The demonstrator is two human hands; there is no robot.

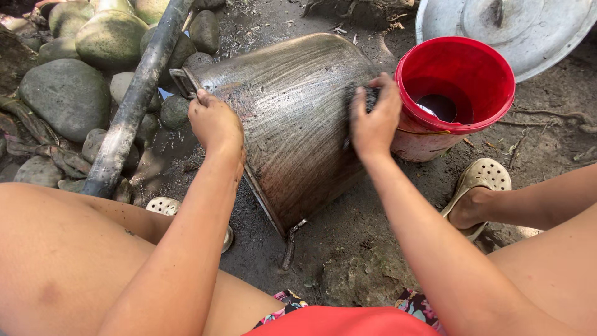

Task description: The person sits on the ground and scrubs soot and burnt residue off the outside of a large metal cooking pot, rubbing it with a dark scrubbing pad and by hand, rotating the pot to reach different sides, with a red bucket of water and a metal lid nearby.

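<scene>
Head view, looking down between bent knees onto bare dirt.

Centre: large metal pot, lying on its side on the ground, sooty outer wall streaked with scrub marks, rim toward 6 o'clock, base toward 12 o'clock.

Left hand, at 9 o'clock of the pot: forearm extended from lower left, wrist straight, fingers curled closed over the pot's upper left edge just beside the side handle, steadying the wall.

Right hand, at 3 o'clock of the pot: forearm extended from lower right, wrist slightly flexed, fingers closed around a dark scrubbing pad, pad pressed flat against the pot's wall.

Red plastic bucket, at 3 o'clock, touching or just beside the pot and right hand, upright, dark water low inside.

Round metal lid, at 1 o'clock, flat on the ground behind the bucket, partly cut off by the frame.

Dark pipe, running diagonally from 12 to 8 o'clock, just left of the pot, across grey rounded stones at 10 o'clock.

Cream perforated clog on a foot at 4 o'clock; second clog at 8 o'clock, partly hidden under the left forearm.
</scene>
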